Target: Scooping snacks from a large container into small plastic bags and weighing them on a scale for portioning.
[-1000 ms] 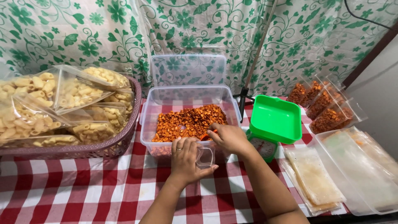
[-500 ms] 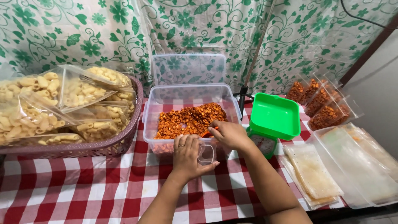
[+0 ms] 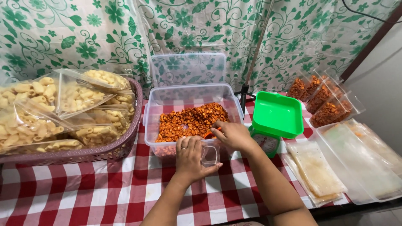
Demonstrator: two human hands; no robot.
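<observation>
A red-and-white checked tabletop (image 3: 83, 196) carries everything here. Far to the left of the left hand sits a mauve woven basket (image 3: 121, 146) piled with clear bags of pale macaroni snacks (image 3: 63, 109). Just beyond both hands stands a clear plastic tub (image 3: 192, 98) holding orange-red spiced corn kernels (image 3: 190, 121). Just right of the right hand is a green kitchen scale (image 3: 276, 115), with a stack of empty clear pouches (image 3: 316, 171) nearer the person. The left hand (image 3: 190, 161) curls around a small clear bag (image 3: 209, 154), holding it open against the tub's front wall. The right hand (image 3: 234, 136) is closed on a small orange scoop (image 3: 208, 135) at the tub's rim, directly above the bag.
</observation>
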